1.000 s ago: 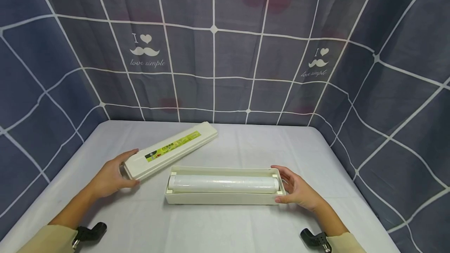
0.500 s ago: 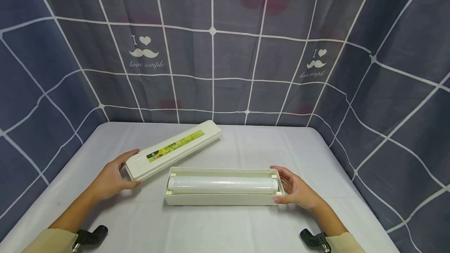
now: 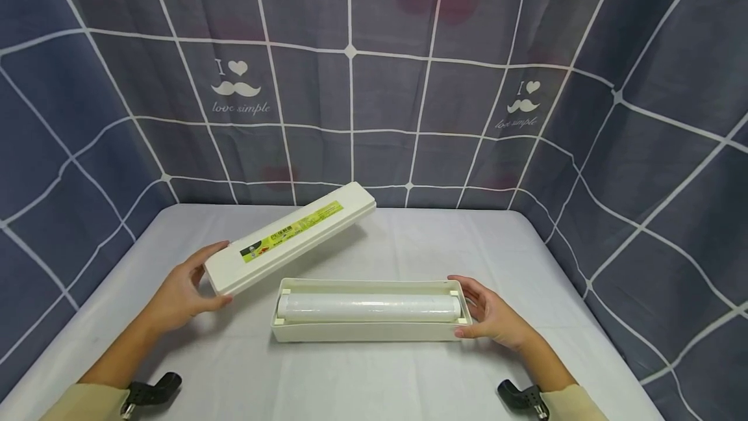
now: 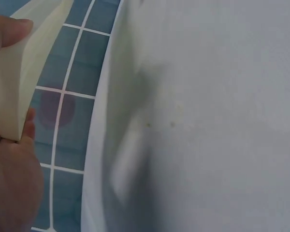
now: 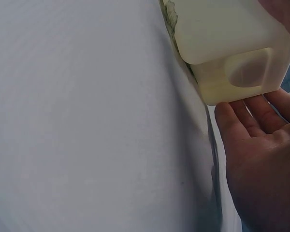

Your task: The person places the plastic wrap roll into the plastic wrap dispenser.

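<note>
My left hand (image 3: 181,294) grips the near left end of a long cream lid (image 3: 292,239) with a green label, thumb on the near side. The lid slants up to the right, its far end raised above a shadow on the cloth. On the table sits a matching open box (image 3: 368,332), and inside it lies a roll of cling film (image 3: 371,307). The right end of this box is held by my right hand (image 3: 497,318), thumb at the front wall and fingers at the back corner. In the right wrist view, the box end (image 5: 222,29) has a cut-out.
A white cloth covers the table (image 3: 374,382). Dark grey-blue curtains (image 3: 386,96) with white grid lines stand behind it and on both sides. Black wrist mounts (image 3: 154,388) are strapped at both sleeves.
The lid's far end has risen and shifted a little to the right, in my left hand's hold. My right hand and the box stay where they were.
</note>
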Demonstrator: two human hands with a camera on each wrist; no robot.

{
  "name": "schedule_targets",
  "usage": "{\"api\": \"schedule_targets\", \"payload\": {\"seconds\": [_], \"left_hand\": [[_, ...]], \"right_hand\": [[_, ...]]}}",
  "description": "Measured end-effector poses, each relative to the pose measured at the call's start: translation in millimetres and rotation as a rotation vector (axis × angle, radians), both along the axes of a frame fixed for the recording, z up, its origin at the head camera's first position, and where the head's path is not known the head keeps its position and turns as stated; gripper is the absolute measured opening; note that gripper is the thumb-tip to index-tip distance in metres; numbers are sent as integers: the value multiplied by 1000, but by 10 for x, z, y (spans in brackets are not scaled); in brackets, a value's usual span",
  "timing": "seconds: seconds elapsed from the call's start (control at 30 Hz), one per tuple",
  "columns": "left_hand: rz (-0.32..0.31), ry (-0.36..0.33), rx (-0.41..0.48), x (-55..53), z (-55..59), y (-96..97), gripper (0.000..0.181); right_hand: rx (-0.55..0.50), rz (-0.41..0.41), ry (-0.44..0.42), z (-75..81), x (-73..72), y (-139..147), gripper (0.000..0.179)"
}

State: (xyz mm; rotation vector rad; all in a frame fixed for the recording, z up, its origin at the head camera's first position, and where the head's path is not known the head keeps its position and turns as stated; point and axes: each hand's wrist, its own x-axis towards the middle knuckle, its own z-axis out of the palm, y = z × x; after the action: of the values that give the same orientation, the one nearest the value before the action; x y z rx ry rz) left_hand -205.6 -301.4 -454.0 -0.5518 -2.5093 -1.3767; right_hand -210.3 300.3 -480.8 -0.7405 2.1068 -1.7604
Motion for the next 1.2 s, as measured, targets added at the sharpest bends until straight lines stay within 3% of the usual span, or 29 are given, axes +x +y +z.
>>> {"api": "schedule_targets", "payload": {"seconds": [0.3,0.87,1.2], "left_hand": [[-82,73,134,3,146,114,103],[-204,51,179,39,264,443,108],[-284,86,204,65,226,576,106]], "right_hand": [[-5,-2,4,-3,4,-1,104],[-4,-13,4,13,8,-1,105],[-14,-15,2,11,11,-7,107]]}}
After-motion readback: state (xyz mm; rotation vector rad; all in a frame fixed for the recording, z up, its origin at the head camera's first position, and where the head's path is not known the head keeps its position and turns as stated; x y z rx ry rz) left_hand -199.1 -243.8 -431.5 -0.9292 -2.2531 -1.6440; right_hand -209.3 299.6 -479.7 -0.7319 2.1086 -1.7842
